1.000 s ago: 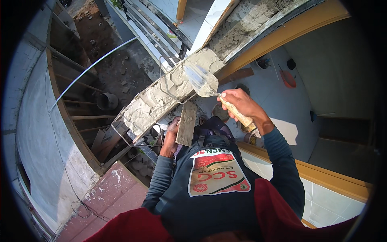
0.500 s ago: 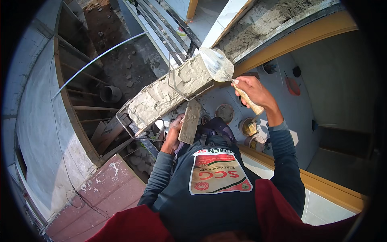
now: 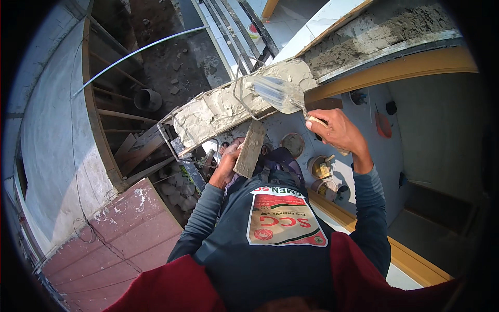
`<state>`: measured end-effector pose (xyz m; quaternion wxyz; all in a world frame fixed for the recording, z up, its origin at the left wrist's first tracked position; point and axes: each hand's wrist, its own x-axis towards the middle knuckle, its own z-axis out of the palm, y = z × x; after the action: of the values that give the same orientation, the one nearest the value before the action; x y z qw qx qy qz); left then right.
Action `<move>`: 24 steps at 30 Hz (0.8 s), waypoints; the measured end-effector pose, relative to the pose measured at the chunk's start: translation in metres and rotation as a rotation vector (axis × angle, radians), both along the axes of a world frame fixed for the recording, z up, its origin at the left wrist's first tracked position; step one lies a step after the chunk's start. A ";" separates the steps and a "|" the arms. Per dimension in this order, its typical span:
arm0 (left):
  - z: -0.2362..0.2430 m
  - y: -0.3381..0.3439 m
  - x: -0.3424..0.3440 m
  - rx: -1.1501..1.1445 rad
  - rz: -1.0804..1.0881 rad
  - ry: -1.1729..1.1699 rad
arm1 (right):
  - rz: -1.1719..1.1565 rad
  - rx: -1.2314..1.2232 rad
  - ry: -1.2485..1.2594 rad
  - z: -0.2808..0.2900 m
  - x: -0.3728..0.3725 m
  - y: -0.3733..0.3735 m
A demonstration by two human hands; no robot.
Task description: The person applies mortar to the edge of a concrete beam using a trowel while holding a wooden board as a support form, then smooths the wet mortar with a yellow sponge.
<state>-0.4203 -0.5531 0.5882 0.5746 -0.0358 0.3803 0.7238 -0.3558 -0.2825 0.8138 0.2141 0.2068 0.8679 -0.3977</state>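
My right hand (image 3: 340, 130) is closed around the wooden handle of a pointed trowel (image 3: 280, 95). Its smeared metal blade lies over the right part of a mortar-covered ledge (image 3: 210, 117), tip toward the left; whether it touches the mortar I cannot tell. The mortar is pale, wet and uneven. My left hand (image 3: 227, 164), nearer my body, grips a flat rectangular plastering float (image 3: 250, 149) with a mortar-smeared face. The float is tilted, its far end close to the ledge's near edge. Its grip is hidden behind the board. A bent-rod clamp (image 3: 237, 93) straddles the ledge.
Another rod clamp (image 3: 165, 136) sits at the ledge's left end. Rougher, darker mortar (image 3: 379, 39) covers the wall top at upper right. Buckets (image 3: 319, 166) stand on the floor below. A maroon panel (image 3: 117, 234) lies at lower left, and dark metal bars (image 3: 244, 31) run beyond the ledge.
The trowel blade has swung to point more leftward and shifted left over the ledge's mortar. My left hand still holds the float near the same spot. The whole view has shifted slightly.
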 end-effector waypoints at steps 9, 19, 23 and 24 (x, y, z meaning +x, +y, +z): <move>0.004 0.000 0.002 0.001 -0.004 0.219 | 0.309 0.343 0.382 0.001 0.007 0.008; 0.066 0.032 -0.007 0.078 -0.046 0.682 | -0.213 -0.071 0.100 0.016 0.016 0.009; 0.086 0.042 -0.007 0.081 -0.069 0.654 | -0.314 -0.135 0.225 0.013 0.028 0.016; 0.086 0.047 -0.007 0.095 -0.062 0.722 | -0.312 -0.140 0.227 0.015 0.032 0.017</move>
<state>-0.4276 -0.5064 0.6739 0.4259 0.2605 0.5254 0.6890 -0.3237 -0.2651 0.8289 0.0645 0.2774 0.8141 -0.5061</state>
